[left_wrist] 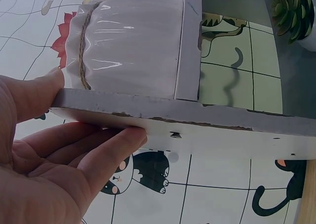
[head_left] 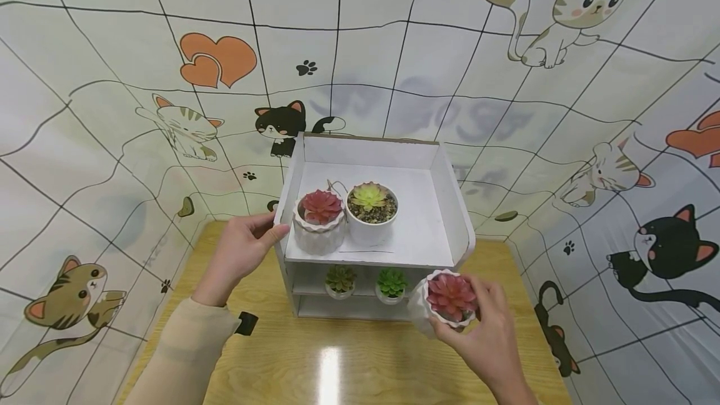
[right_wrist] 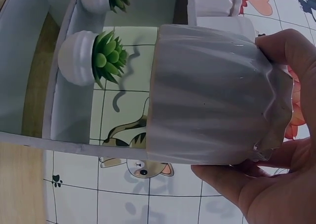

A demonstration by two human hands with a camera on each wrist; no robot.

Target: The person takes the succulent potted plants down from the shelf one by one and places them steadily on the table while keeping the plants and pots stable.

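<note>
White, the top shelf point(head_left: 413, 224) is being bounded by a left panel point(head_left: 290, 187), a back panel point(head_left: 371, 150) and a right panel point(head_left: 454, 199). Its left half is being taken up by a twine-tied pot point(head_left: 319, 239) and, just beside it, a round pot point(head_left: 371, 230); open room is being left from there to the right panel. On the level below, a dull-green succulent point(head_left: 340, 279) and a bright-green succulent point(head_left: 392, 282) are being borne. Near the shelf's right front corner, a fluted pot point(head_left: 419, 306) of red leaves is being gripped by the right hand point(head_left: 489, 330), thumb and fingers being curled about its rim. The left panel is being pinched by the left hand point(head_left: 242, 255), the fingers being laid along its outer face.
</note>
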